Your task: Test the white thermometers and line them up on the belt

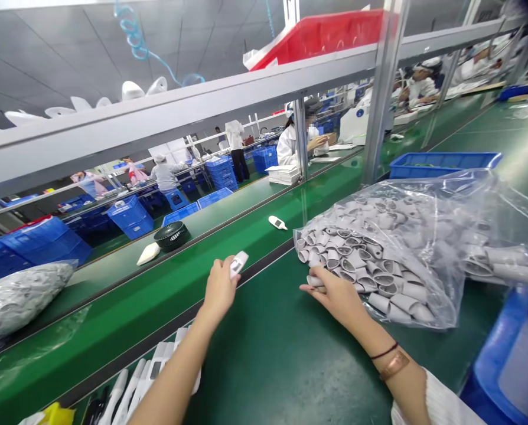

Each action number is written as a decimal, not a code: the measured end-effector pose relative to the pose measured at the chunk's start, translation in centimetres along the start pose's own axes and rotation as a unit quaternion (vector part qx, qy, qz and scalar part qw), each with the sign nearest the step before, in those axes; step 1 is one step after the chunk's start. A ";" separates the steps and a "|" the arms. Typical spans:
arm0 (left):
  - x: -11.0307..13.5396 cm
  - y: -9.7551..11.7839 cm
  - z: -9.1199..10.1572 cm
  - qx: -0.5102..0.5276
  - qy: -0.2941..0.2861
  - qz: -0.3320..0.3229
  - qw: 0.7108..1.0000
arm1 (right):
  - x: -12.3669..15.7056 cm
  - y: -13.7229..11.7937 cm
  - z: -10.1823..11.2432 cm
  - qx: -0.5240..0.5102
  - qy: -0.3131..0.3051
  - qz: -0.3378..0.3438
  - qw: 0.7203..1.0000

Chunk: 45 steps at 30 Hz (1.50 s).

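Both of my forearms reach out low over the dark green work mat (273,354), and at their ends my two hands are busy. My left hand (220,289) is closed around a small white plastic handheld device (238,263), whose pale tip sticks up past my thumb, right at the edge where the mat meets the green conveyor belt (166,283). My right hand (335,295), with a thin dark band and a copper-coloured bracelet (394,365) on the wrist, pinches one short grey-white plastic cap (315,281) between thumb and fingers, just at the mouth of a big clear plastic bag (423,248) stuffed with many more of the same caps. That bag lies on the mat to my right, touching my fingers.

Near my left elbow, a row of long white device bodies (144,378) lies side by side at the mat's near edge. Out on the belt, well apart from my hands, rest another white device (277,222), a cream teardrop-shaped shell (148,254) and a round black fan (171,234). A second clear bag of grey parts (20,295) sits far left. Behind the caps stands a shallow blue plastic tray (443,162); overhead a red bin (321,35) sits on the grey metal shelf rail (179,112). Other workers in white coats (288,144) sit at distant benches.
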<state>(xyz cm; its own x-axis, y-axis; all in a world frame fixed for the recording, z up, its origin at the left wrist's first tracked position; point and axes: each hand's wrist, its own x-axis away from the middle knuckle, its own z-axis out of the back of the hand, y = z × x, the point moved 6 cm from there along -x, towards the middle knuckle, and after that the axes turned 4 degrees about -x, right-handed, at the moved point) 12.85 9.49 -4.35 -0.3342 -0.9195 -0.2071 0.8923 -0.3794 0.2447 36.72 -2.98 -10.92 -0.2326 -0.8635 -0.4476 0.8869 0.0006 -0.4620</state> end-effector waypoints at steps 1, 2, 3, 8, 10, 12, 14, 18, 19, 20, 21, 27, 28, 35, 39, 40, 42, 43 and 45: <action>-1.4 -1.7 -0.8 -0.027 -0.007 0.027 0.999 | 0.0 -0.2 0.1 -0.014 0.000 0.014 1.000; -2.7 -3.3 -1.4 -0.052 -0.010 0.054 0.997 | 0.1 -0.4 0.2 -0.025 0.000 0.025 0.999; -3.7 -4.7 -2.0 -0.076 -0.011 0.076 0.994 | 0.2 -0.6 0.2 -0.033 0.000 0.035 0.999; -7.1 -7.1 -4.4 -0.166 -0.007 0.122 0.978 | 0.5 -1.3 0.0 -0.045 -0.004 0.067 0.997; -9.1 -5.2 -5.6 -0.184 0.002 0.089 0.979 | 0.6 -1.5 -0.2 -0.041 -0.001 0.075 0.996; -11.7 -1.9 -7.2 -0.186 0.006 0.021 0.982 | 0.6 -1.6 -0.3 -0.035 0.004 0.078 0.996; -14.5 2.2 -9.0 -0.168 -0.002 -0.062 0.984 | 0.7 -1.8 -0.3 -0.030 0.009 0.081 0.996; -18.7 8.5 -11.8 -0.106 -0.039 -0.180 0.977 | 0.8 -2.1 -0.2 -0.015 0.017 0.098 0.995; -19.3 9.3 -12.1 -0.087 -0.048 -0.191 0.976 | 0.9 -2.2 -0.2 -0.010 0.020 0.101 0.995; -19.8 9.7 -12.3 -0.067 -0.057 -0.195 0.977 | 0.9 -2.2 -0.1 -0.004 0.023 0.103 0.994; -20.1 9.8 -12.4 -0.045 -0.065 -0.191 0.978 | 0.9 -2.3 0.0 0.002 0.025 0.105 0.994; -18.8 7.8 -11.0 0.131 -0.096 -0.106 0.981 | 0.5 -2.3 0.4 -0.047 0.022 0.091 0.995; -17.8 7.7 -10.7 0.170 -0.100 -0.091 0.976 | 0.5 -2.1 0.5 -0.071 0.024 0.083 0.994; -6.2 9.6 -5.3 0.457 -0.117 -0.085 0.878 | 0.1 0.1 1.3 -0.197 0.077 -0.008 0.977; 2.2 10.5 0.0 0.548 -0.137 -0.112 0.817 | 0.0 0.7 2.1 -0.307 0.123 -0.067 0.941; 4.2 10.5 1.0 0.561 -0.143 -0.112 0.807 | 0.0 0.4 2.5 -0.340 0.132 -0.076 0.928; 7.5 10.4 2.4 0.579 -0.160 -0.096 0.794 | 0.0 -0.7 3.4 -0.406 0.139 -0.090 0.899; 8.8 10.3 2.8 0.581 -0.166 -0.081 0.793 | 0.1 -1.5 4.0 -0.431 0.135 -0.095 0.887; 10.9 9.8 3.2 0.567 -0.164 -0.054 0.806 | 0.5 -3.5 5.2 -0.491 0.117 -0.109 0.856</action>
<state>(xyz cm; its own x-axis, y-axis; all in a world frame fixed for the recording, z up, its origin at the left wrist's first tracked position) 17.02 -4.56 -1.13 -0.6190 -0.7823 -0.0689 0.0647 -0.1383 0.9883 35.58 -5.99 -5.54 -0.5257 -0.7723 -0.3565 0.0749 0.3755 -0.9238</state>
